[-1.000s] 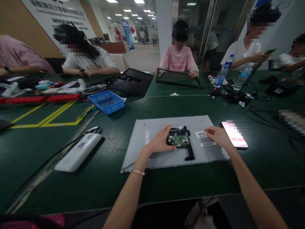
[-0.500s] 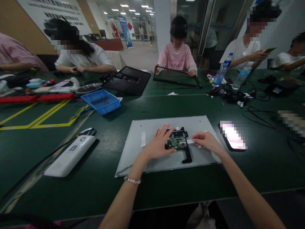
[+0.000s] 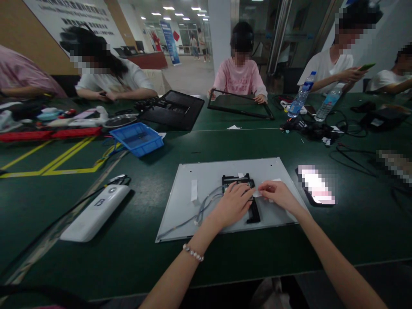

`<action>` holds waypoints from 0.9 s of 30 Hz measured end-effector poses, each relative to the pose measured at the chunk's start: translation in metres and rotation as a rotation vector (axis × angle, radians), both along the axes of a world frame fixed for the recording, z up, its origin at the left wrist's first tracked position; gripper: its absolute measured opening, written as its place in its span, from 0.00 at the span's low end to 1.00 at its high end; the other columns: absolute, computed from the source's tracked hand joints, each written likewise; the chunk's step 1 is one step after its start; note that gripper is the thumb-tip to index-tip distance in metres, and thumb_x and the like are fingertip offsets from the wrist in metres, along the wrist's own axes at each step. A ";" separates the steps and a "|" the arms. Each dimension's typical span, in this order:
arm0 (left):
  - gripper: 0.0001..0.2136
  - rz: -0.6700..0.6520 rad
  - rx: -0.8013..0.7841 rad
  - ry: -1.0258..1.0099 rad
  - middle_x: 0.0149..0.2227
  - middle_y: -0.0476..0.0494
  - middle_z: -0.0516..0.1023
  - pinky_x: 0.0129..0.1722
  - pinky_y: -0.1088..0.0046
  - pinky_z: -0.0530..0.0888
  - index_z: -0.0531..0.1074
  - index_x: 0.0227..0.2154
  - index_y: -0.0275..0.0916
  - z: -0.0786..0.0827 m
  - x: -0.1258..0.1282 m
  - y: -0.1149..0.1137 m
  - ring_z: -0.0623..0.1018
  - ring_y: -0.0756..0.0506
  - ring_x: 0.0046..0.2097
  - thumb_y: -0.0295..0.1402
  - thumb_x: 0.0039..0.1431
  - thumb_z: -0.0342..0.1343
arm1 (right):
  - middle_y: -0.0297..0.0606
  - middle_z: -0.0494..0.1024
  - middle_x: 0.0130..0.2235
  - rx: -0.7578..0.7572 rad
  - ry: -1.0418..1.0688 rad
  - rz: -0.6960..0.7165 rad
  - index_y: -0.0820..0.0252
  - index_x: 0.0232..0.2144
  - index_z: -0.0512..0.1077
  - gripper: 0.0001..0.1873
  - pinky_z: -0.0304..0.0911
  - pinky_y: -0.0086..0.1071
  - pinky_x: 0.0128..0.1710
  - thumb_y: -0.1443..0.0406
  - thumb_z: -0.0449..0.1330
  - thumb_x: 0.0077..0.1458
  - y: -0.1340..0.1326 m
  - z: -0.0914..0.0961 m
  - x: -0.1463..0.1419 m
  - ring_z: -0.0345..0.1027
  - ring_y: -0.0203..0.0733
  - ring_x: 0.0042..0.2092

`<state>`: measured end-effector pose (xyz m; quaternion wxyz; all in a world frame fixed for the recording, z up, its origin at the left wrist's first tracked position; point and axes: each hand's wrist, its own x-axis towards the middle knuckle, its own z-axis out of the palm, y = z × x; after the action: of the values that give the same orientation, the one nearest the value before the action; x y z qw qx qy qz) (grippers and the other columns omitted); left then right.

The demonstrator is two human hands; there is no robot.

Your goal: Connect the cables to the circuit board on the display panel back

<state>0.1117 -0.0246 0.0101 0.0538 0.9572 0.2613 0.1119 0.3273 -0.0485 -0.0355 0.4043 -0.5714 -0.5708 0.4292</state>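
A grey metal panel (image 3: 206,171) lies flat on the green table in front of me. A black bracket (image 3: 254,212) with a small circuit board sits on its middle. My left hand (image 3: 232,206) lies over the board, fingers curled down on it, hiding most of it. My right hand (image 3: 279,194) pinches a small white strip (image 3: 257,193) at the board's right edge. Thin grey wires (image 3: 202,206) run left from the bracket across the panel. A white tape piece (image 3: 193,190) is stuck on the panel's left part.
A lit phone (image 3: 315,186) lies right of the panel, a white power bank (image 3: 93,212) with a cable to the left. A blue tray (image 3: 137,138), black screen frames, water bottles (image 3: 301,101) and cable tangles sit farther back. Several people sit around the table.
My left hand slid right and down onto the board, uncovering the grey wires. My right hand came in from the panel's labels and pinched the white strip by the board.
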 end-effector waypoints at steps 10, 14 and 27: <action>0.13 -0.015 0.061 0.027 0.52 0.42 0.65 0.58 0.55 0.55 0.65 0.49 0.43 -0.002 0.001 -0.002 0.61 0.41 0.58 0.30 0.62 0.47 | 0.36 0.77 0.32 0.206 -0.304 0.027 0.59 0.32 0.74 0.06 0.66 0.33 0.36 0.67 0.58 0.51 -0.005 0.012 -0.012 0.71 0.39 0.33; 0.12 -0.017 0.079 0.027 0.52 0.41 0.64 0.58 0.55 0.56 0.66 0.48 0.42 -0.003 0.002 -0.002 0.61 0.40 0.58 0.30 0.62 0.46 | 0.36 0.75 0.33 0.257 -0.430 0.055 0.58 0.32 0.75 0.06 0.64 0.32 0.34 0.69 0.58 0.51 -0.007 0.017 -0.015 0.69 0.38 0.33; 0.14 -0.016 0.085 0.047 0.52 0.41 0.64 0.58 0.57 0.56 0.63 0.51 0.41 -0.002 0.001 -0.002 0.62 0.41 0.57 0.32 0.62 0.46 | 0.36 0.73 0.36 0.266 -0.376 0.077 0.57 0.31 0.75 0.05 0.63 0.31 0.33 0.68 0.58 0.53 -0.007 0.013 -0.008 0.67 0.37 0.35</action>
<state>0.1126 -0.0269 0.0077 0.0080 0.9630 0.2499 0.1001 0.3193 -0.0552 -0.0226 0.3457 -0.5608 -0.7091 0.2514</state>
